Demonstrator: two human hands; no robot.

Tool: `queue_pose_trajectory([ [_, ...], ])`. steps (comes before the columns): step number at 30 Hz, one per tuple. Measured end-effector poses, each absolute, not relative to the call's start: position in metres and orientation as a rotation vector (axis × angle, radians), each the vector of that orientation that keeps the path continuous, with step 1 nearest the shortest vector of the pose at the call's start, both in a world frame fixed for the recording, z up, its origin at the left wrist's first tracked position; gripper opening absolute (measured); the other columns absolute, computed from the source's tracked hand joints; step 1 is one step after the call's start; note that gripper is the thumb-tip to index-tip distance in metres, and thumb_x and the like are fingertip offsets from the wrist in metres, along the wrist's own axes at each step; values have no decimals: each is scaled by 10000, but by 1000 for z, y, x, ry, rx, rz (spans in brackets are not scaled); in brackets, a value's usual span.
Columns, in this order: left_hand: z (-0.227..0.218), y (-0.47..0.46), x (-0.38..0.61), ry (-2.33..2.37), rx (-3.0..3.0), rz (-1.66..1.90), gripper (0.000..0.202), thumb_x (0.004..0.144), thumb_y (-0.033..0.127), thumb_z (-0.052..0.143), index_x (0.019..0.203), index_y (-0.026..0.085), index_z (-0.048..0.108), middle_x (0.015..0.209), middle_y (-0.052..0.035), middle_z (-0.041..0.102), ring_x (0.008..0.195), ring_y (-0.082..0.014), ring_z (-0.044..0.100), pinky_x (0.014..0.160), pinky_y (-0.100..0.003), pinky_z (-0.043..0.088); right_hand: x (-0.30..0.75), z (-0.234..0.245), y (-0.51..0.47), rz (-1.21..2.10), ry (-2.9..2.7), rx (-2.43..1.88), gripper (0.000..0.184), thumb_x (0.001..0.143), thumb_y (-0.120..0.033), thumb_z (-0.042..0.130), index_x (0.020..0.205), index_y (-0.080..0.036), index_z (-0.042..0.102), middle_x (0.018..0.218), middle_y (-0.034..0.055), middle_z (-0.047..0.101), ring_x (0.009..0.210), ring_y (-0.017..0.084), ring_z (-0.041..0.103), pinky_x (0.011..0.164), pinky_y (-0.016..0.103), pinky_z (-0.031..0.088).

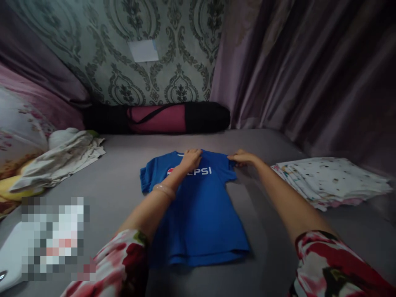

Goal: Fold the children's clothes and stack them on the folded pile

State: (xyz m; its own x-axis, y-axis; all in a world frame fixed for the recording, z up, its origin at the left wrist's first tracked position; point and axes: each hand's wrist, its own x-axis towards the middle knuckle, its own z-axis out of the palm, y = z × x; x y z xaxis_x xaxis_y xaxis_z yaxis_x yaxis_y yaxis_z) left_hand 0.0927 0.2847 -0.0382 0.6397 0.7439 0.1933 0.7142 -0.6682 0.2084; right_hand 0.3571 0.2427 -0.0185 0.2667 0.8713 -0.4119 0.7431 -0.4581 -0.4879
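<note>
A blue T-shirt with "PEPSI" lettering lies spread face up on the grey bed sheet, its collar away from me. My left hand rests at the collar, fingers bent down onto the fabric; whether they pinch it is hidden by the back of the hand. The forearm covers part of the printed logo. At the right sleeve, my right hand pinches the cloth near the shoulder between thumb and fingers. The hem nearest me is slightly rumpled.
A stack of folded white printed cloths lies at the right. On the left are a crumpled pale cloth, a yellow item and a partly blurred white object. A black and pink bolster-shaped bag lies along the wall.
</note>
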Motion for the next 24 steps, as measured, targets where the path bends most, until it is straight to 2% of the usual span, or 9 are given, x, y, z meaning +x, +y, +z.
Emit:
queue_pose_trajectory([
  [4, -56, 274, 122, 1118, 2729, 432, 270, 941, 241, 428, 1149, 141, 568, 1207, -140, 605, 1147, -245, 552, 973, -379, 408, 352, -27, 232, 828, -1474, -2332, 212, 838, -315, 597, 815, -128, 695, 573, 24, 608, 504, 114, 560, 483, 191, 398],
  [7, -68, 269, 127, 1120, 2712, 521, 339, 971, 295, 374, 1194, 115, 555, 1291, -161, 566, 1235, -233, 504, 1052, -368, 370, 346, -31, 233, 682, -1422, -2332, 173, 806, -221, 574, 841, -127, 715, 622, 47, 638, 593, 139, 610, 516, 194, 395],
  [11, -74, 261, 127, 1185, 2687, 503, 497, 987, 411, 320, 1336, 92, 473, 1436, -162, 458, 1379, -250, 355, 1145, -408, 259, 336, -33, 239, 549, -1306, -2382, 276, 818, -160, 498, 971, -80, 713, 710, 132, 678, 746, 213, 666, 575, 229, 434],
  [14, -72, 256, 128, 1209, 2701, 427, 610, 977, 501, 287, 1400, 82, 417, 1488, -156, 395, 1412, -264, 294, 1171, -424, 201, 329, -34, 240, 492, -1259, -2401, 334, 846, -143, 448, 1074, -75, 682, 863, 184, 700, 847, 245, 673, 640, 262, 470],
  [19, -70, 253, 130, 1245, 2734, 336, 762, 924, 648, 254, 1451, 109, 366, 1526, -153, 331, 1435, -300, 227, 1175, -465, 160, 317, -35, 226, 319, -1290, -2385, 407, 926, -133, 307, 1227, -109, 581, 1135, 208, 638, 1036, 275, 630, 816, 340, 475],
  [24, -73, 256, 130, 1272, 2735, 289, 820, 884, 718, 235, 1475, 158, 333, 1545, -133, 299, 1447, -311, 184, 1172, -486, 133, 314, -39, 212, 9, -1537, -2460, 428, 940, -87, 233, 1224, -119, 551, 1179, 215, 592, 1053, 281, 618, 883, 400, 444],
])
